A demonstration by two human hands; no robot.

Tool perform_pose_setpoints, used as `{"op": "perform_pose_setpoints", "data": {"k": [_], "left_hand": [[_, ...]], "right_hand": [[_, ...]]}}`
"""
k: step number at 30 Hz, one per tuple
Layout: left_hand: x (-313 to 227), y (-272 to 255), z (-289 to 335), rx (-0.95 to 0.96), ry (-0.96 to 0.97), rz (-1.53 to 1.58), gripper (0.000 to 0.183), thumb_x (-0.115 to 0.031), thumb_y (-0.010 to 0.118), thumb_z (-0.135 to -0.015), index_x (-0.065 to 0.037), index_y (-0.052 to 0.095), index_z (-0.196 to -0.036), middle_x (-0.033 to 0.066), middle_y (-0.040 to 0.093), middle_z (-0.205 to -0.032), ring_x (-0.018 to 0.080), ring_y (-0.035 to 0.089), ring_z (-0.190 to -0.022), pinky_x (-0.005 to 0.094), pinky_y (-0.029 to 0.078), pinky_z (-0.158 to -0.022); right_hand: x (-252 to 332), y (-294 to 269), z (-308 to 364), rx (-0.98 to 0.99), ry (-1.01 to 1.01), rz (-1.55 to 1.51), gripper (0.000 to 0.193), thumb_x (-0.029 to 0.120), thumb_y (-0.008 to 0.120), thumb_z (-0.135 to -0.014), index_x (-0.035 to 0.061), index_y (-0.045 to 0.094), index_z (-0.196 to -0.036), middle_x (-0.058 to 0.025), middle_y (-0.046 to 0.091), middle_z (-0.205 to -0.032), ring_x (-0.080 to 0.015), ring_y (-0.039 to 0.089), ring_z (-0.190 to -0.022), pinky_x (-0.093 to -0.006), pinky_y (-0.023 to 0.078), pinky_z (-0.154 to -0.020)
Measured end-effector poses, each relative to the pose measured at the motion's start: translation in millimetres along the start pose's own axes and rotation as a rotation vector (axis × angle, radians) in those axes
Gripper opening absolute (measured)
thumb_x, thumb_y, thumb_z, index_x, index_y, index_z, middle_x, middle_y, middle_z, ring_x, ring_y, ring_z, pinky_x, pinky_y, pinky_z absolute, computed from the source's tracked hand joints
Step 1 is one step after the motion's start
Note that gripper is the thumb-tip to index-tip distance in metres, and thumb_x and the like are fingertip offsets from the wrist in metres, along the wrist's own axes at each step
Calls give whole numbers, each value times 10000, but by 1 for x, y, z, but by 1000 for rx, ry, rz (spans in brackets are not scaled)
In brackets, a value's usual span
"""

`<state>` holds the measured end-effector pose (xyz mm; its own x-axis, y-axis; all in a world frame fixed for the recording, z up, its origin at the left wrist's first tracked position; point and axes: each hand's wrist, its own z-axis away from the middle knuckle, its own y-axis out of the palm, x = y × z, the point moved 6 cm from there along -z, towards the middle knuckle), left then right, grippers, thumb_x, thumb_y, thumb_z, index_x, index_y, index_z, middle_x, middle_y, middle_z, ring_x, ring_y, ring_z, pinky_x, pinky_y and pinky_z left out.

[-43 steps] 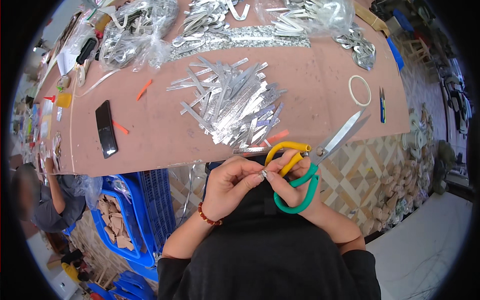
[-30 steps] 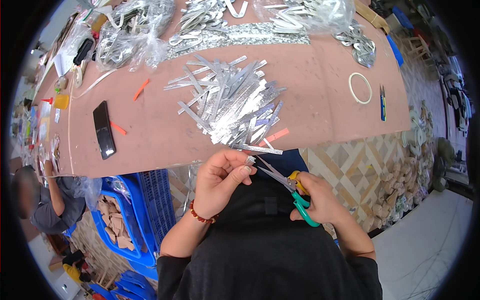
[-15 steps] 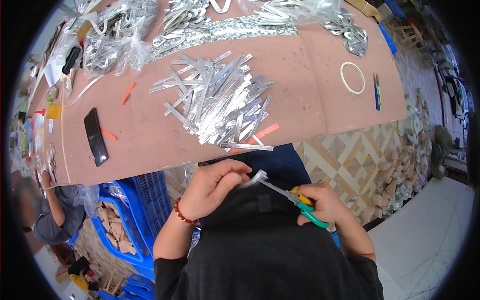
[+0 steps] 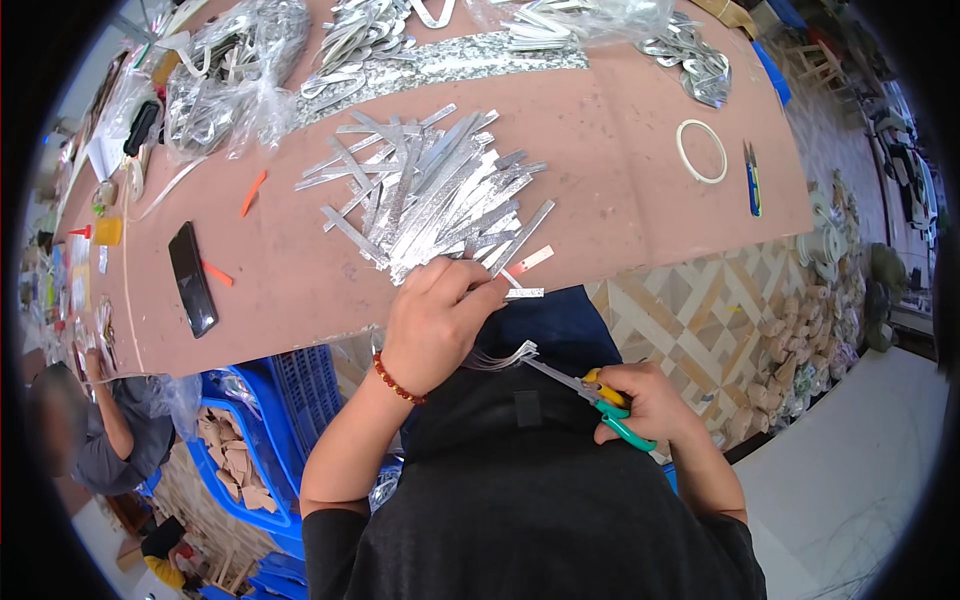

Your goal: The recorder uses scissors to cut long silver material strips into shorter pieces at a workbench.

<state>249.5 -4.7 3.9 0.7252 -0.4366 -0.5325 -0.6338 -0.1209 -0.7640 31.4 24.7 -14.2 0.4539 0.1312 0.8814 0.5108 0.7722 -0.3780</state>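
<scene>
My left hand (image 4: 440, 315), with a red bead bracelet on its wrist, bends its fingers over the near edge of a pile of silver strips (image 4: 440, 200). Its fingers close around a silver strip (image 4: 526, 293) at the table's front edge, though the back of the hand hides much of the grip. Lower down, my right hand (image 4: 640, 400) grips a scissors-like tool (image 4: 565, 376) with yellow and green handles. At the tool's tip are several curved silver strips (image 4: 500, 360), hanging to the left over my lap, below my left hand.
Left of the pile lies a black phone (image 4: 192, 280). A cream ring (image 4: 702, 152) and small snips (image 4: 752, 180) lie to the right. Plastic bags (image 4: 235, 80) stand at the back left. A blue crate (image 4: 240, 430) holds tan pieces beside the table; another person (image 4: 115, 420) sits beyond it.
My left hand has moved up and right from beside the tool's tip to the pile. My right hand and its tool have hardly moved, and the hanging strips show more fully.
</scene>
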Motion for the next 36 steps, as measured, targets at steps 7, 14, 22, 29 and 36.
{"op": "perform_pose_setpoints", "data": {"k": [7, 14, 22, 29, 36], "left_hand": [[8, -5, -6, -137, 1, -134, 142, 0, 652, -677, -59, 632, -805, 69, 556, -754, 245, 555, -691, 337, 447, -596], [6, -15, -15, -301, -82, -323, 168, 22, 655, -686, -49, 630, -836, 71, 561, -758, 239, 549, -704, 328, 439, -640], [-22, -17, 20, 314, -497, 955, 183, -116, 476, -910, -25, 598, -1011, 61, 583, -734, 190, 581, -664, 290, 445, -625], [8, -11, 42, 526, -679, 600, 179, -109, 448, -933, 8, 561, -1007, 34, 579, -696, 105, 551, -682, 221, 437, -667], [13, -1, 54, 302, -726, 1383, 47, -59, 465, -932, -15, 461, -950, 101, 630, -947, 131, 604, -878, 255, 464, -728]], "right_hand": [[1, 2, -1, 6, 11, 0, 476, 376, 822, -590, 59, 559, -829, -66, 487, -632, -268, 534, -587, -319, 404, -528], [-3, 5, -1, -46, 63, -56, 478, 354, 831, -586, 52, 501, -754, -67, 484, -632, -259, 512, -568, -315, 391, -513], [6, -5, 3, -57, 20, -237, 397, 259, 826, -611, 44, 532, -769, -41, 489, -630, -183, 493, -552, -275, 378, -510], [-25, 21, 6, -173, 427, -590, 119, 80, 661, -756, 31, 554, -768, 39, 477, -628, -28, 412, -585, -212, 349, -517], [-22, 8, 9, -241, 327, -327, 225, 155, 737, -694, 41, 558, -769, -10, 490, -626, -67, 451, -564, -234, 365, -517]]}}
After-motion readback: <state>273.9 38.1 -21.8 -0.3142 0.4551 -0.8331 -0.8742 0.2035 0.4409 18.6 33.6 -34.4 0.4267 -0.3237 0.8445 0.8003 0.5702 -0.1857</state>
